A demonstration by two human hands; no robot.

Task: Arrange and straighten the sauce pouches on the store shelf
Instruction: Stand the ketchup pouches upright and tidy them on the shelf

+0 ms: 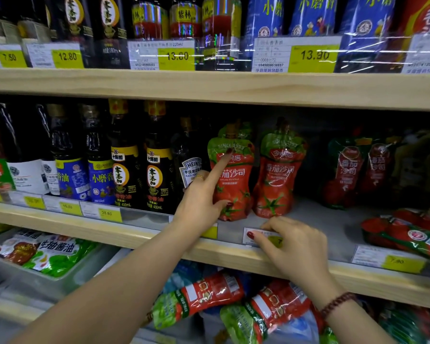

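Note:
Two red-and-green ketchup pouches stand upright side by side on the middle shelf: the left pouch (pixel 233 175) and the right pouch (pixel 278 175). My left hand (pixel 201 197) touches the left pouch, index finger stretched up its front and thumb against its lower edge. My right hand (pixel 293 247) rests on the shelf's front edge, fingers on a price tag (pixel 250 238) below the right pouch, holding nothing. Further right, two darker pouches (pixel 358 170) stand at the back, and a flat pouch (pixel 407 234) lies on its side near the right edge.
Dark sauce bottles (pixel 139 167) and a Heinz bottle (pixel 190 167) crowd the shelf just left of the pouches. Bare grey shelf (pixel 328 219) lies between the standing pouches and the flat one. The lower shelf holds several loose pouches (pixel 209 296). Bottles fill the top shelf.

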